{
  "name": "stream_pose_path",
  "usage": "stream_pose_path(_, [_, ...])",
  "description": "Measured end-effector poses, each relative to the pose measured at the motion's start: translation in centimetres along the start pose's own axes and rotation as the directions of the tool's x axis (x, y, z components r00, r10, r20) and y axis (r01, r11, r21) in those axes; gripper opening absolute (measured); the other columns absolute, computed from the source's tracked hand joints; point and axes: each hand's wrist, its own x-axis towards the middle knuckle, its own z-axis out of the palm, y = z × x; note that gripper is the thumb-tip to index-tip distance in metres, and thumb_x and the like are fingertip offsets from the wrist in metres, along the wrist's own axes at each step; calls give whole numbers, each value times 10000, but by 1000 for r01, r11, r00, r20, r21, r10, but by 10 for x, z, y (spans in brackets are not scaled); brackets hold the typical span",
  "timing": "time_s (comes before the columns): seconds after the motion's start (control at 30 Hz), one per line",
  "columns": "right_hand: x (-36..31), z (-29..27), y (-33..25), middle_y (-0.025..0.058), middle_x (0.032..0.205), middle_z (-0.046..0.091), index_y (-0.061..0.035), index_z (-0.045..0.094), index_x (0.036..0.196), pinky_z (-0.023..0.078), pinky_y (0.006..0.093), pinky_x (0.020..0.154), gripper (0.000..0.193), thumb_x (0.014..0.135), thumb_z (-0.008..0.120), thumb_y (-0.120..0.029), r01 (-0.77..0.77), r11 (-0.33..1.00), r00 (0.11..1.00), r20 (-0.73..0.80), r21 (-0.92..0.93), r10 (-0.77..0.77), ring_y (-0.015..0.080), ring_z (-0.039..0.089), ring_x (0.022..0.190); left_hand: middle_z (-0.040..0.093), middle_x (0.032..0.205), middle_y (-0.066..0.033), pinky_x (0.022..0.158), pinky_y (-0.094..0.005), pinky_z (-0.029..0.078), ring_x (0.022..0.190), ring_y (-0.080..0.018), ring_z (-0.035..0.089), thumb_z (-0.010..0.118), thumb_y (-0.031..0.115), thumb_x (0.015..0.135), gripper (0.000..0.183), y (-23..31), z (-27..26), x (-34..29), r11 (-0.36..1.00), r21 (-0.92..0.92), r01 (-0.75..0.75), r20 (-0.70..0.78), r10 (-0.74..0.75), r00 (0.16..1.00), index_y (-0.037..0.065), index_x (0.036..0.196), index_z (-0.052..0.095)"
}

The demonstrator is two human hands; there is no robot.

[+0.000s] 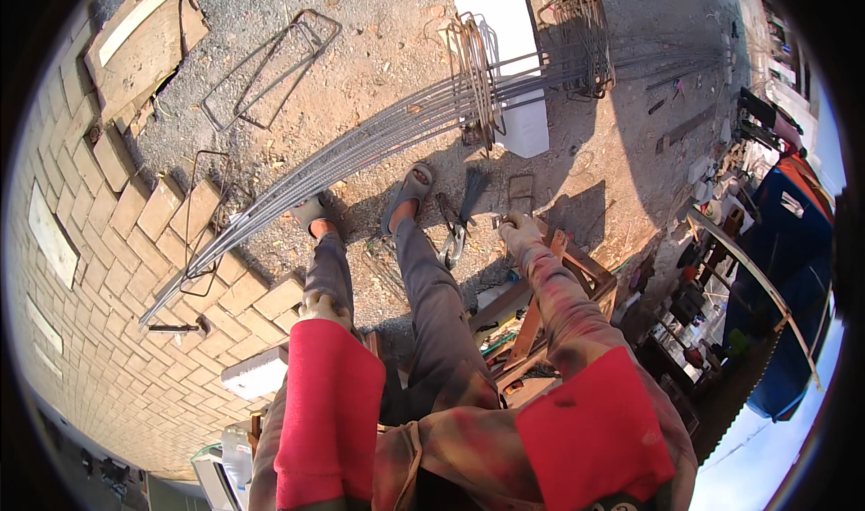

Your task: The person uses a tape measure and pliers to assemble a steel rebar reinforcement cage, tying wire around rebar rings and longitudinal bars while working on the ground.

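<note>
My left hand (324, 309), in a pale glove, rests on my left knee, its fingers lying over the trouser leg and nothing seen in it. Stretched forward on the right, my gloved right hand (520, 230) has its fingers drawn together; whatever they hold, if anything, is too small to make out. Just beyond it is a small wire rectangle (521, 187) on the ground. Nearby lie a bundle of thin dark tie wires (473, 192) and a pair of pincers (453, 243). A bundle of long steel rebars (360, 140) crosses in front of my feet.
Bent-wire stirrups hang around the rebars in two clusters (475, 78) (586, 47), beside a white board (520, 114). Loose stirrups (270, 69) lie far left. Brick paving (108, 232) covers the left side. A wooden frame (586, 268) stands beside my right forearm.
</note>
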Motion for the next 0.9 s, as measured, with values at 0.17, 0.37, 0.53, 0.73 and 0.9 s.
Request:
stream_pose_path(0.17, [-257,83,59,168,956,653,-48,635,1062,459,314,843,396,746,584,-280,-496,866,711,541,-65,448,274,617,923,462,1280,-112,946,-424,423,1171,-327,456,588,277,757,359,-2,-42,11,995,8,-103,68,102,992,124,1081,601])
stream_pose_path(0.37, [-380,206,141,78,962,642,-48,614,1082,468,300,783,306,807,551,-166,-650,424,760,559,631,332,202,594,850,489,1233,-119,964,-412,399,1148,-333,464,584,281,755,378,-16,-59,6,965,124,-231,71,223,972,106,1089,602])
stream_pose_path(0.53, [-356,99,-30,58,960,619,-12,575,1114,460,256,756,288,844,520,-94,-492,473,871,420,731,256,155,568,846,488,1227,-120,948,-425,404,1128,-336,476,585,272,764,362,-40,-46,-4,911,227,-345,10,352,936,105,1085,591])
stream_pose_path(0.73, [-391,149,-21,66,965,598,21,478,1217,481,281,748,399,837,558,-71,-571,474,821,484,670,305,169,580,856,503,1203,-138,926,-431,421,1081,-344,511,578,304,788,346,-70,-57,-28,946,111,-305,-60,313,948,94,1063,588])
stream_pose_path(0.9, [-394,124,-65,62,888,598,-36,523,1138,498,291,616,287,854,543,-75,-648,221,754,571,729,324,157,583,748,539,1141,-152,889,-445,440,1046,-362,532,555,340,799,328,-110,-47,-47,973,-15,-230,-109,227,968,104,1024,583])
